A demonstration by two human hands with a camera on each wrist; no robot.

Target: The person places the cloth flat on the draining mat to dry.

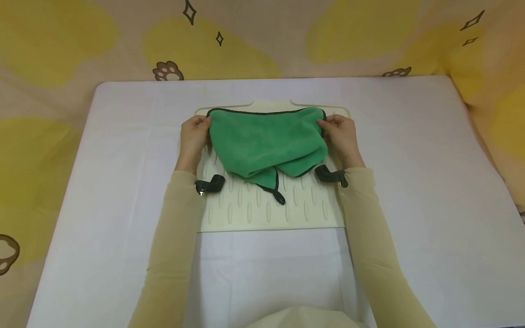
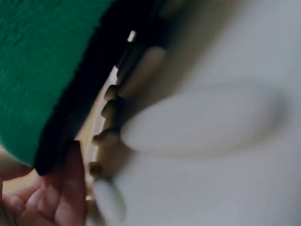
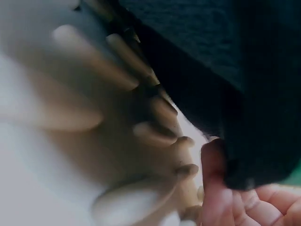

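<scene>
A green plush towel (image 1: 266,143) with dark edging is held up by its two far corners over a cream board (image 1: 246,218) with raised oval ridges. My left hand (image 1: 194,136) pinches the left corner between thumb and fingers; my right hand (image 1: 341,136) pinches the right one. The towel's lower part hangs in folds, and a dark loop (image 1: 279,197) at one corner lies on the board. In the left wrist view, fingertips of the left hand (image 2: 47,197) meet the dark edge. The right wrist view shows the towel's dark, shaded underside (image 3: 197,56).
The board rests on a white-covered table (image 1: 418,191). A patterned yellow and beige cloth (image 1: 246,41) hangs behind the table and down its sides. Each wrist wears a black camera mount, one at the left (image 1: 211,184) and one at the right (image 1: 330,175), close above the board.
</scene>
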